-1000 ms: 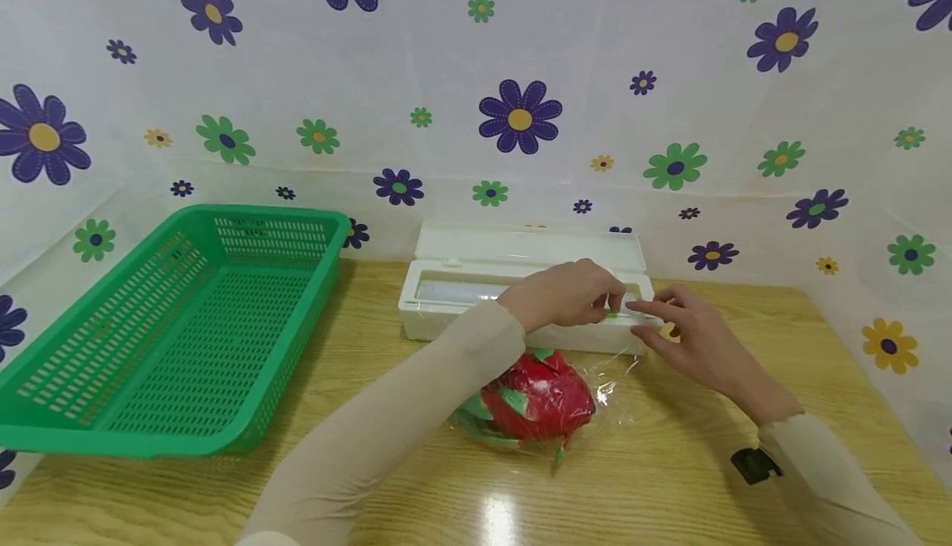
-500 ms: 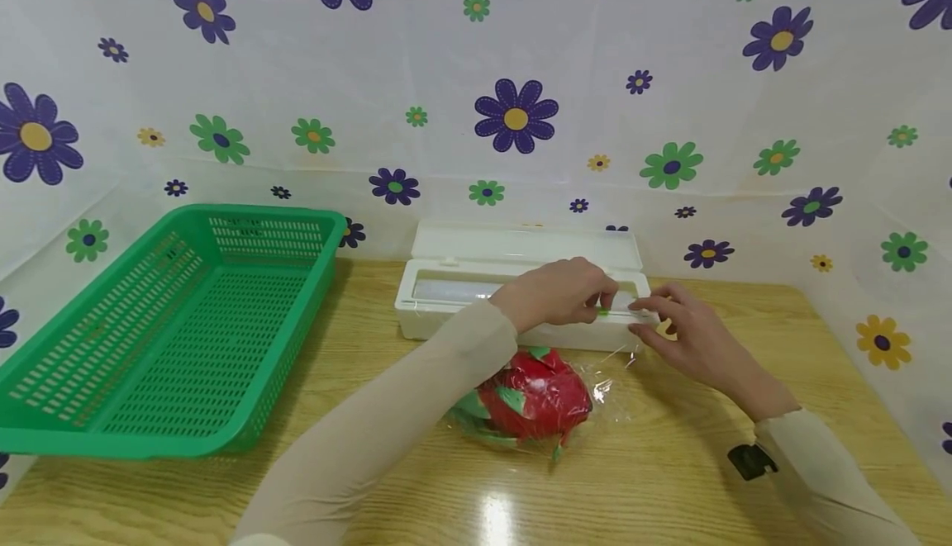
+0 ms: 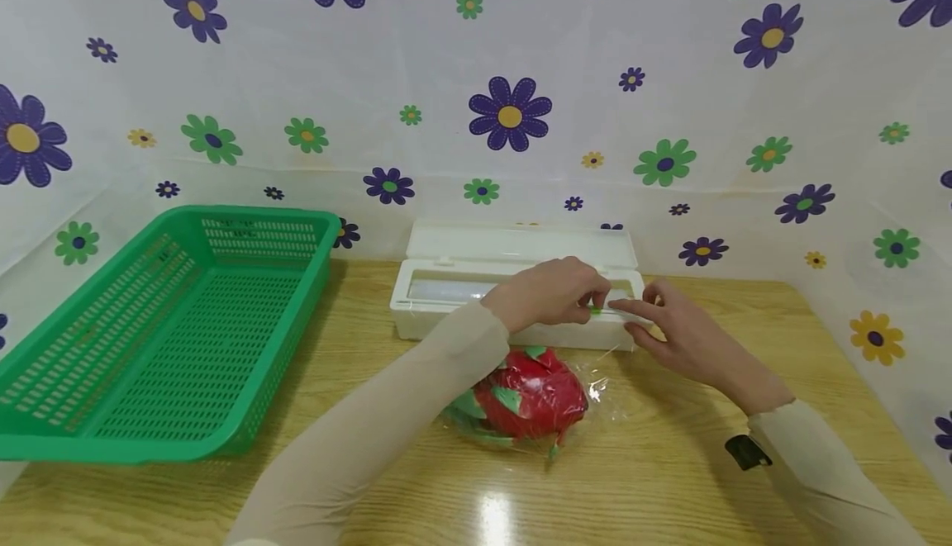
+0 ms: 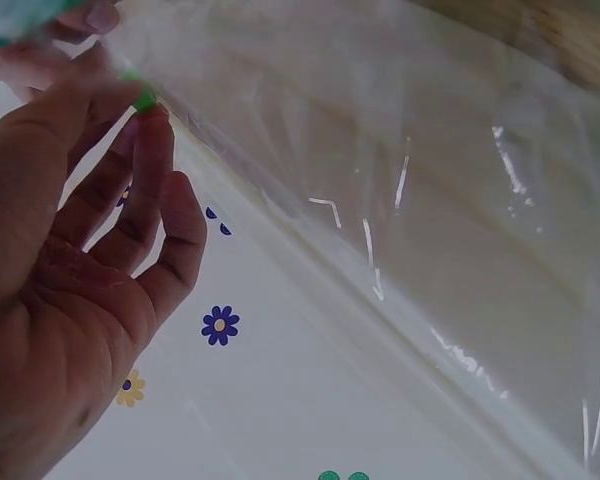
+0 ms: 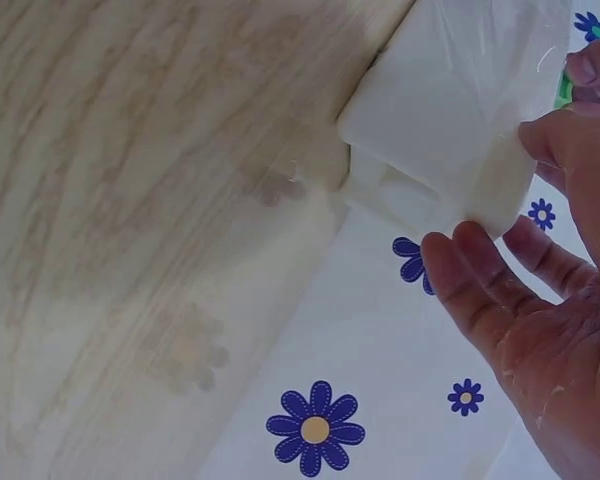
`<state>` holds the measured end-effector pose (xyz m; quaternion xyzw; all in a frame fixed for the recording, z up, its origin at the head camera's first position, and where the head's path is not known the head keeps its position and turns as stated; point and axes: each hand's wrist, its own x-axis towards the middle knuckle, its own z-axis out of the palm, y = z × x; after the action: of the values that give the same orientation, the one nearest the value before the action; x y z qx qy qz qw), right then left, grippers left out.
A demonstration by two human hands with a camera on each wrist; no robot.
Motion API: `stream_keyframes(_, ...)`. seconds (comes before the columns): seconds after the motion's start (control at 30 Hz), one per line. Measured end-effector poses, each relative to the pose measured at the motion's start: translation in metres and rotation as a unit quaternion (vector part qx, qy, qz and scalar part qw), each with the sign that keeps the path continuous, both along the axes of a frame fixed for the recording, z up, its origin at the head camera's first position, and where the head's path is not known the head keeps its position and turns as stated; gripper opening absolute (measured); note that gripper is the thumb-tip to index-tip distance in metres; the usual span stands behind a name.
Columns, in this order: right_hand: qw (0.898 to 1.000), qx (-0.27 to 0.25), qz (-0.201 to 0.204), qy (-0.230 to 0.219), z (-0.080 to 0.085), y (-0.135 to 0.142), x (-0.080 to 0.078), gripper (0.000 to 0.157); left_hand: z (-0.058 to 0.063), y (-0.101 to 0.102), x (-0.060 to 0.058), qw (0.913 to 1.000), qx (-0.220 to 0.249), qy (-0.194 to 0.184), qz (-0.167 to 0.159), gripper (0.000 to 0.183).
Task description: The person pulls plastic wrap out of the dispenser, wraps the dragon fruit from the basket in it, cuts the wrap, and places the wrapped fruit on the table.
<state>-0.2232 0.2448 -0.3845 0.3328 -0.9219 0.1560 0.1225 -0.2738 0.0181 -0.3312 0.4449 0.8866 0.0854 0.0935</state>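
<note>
In the head view, my left hand (image 3: pixel 550 291) reaches over a white cling film dispenser (image 3: pixel 435 321) and pinches its small green slider (image 3: pixel 596 310) near the right end. My right hand (image 3: pixel 687 335) grips that right end, thumb on the front and index finger stretched along the top toward the slider. The left wrist view has the fingertips at the green slider (image 4: pixel 142 97), with clear cling film (image 4: pixel 440 220) spread over the dispenser's front. A red and green dragon fruit (image 3: pixel 539 397), wrapped in film, lies in front of the dispenser, partly behind my left sleeve.
A green plastic basket (image 3: pixel 223 414) stands on the wooden table (image 3: pixel 617 488) at the left. The dispenser's raised lid (image 3: pixel 513 242) leans back toward the flowered cloth (image 3: pixel 416 50) behind the table.
My left hand and the green slider have shifted slightly left along the dispenser. My right index finger has reached further left over its top. The camera view has drifted a little.
</note>
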Motion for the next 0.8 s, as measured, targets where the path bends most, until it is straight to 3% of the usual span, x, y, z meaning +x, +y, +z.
stream_keyframes(0.33,0.999,-0.029,-0.011,-0.008,-0.0031,0.0015,0.0023,0.023,-0.0028,-0.004,-0.0026,0.9999,0.015,-0.004,-0.007,0.009)
stream_keyframes(0.67,0.999,-0.023,-0.01,0.025,-0.0023,-0.0007,0.0031,0.041,-0.0041,-0.0064,-0.0034,0.9993,0.034,-0.013,-0.01,0.01)
stream_keyframes(0.8,1.0,-0.014,-0.003,0.027,-0.0021,-0.0027,0.0025,0.038,-0.0035,-0.0069,-0.0025,0.9995,0.026,-0.011,-0.011,0.009)
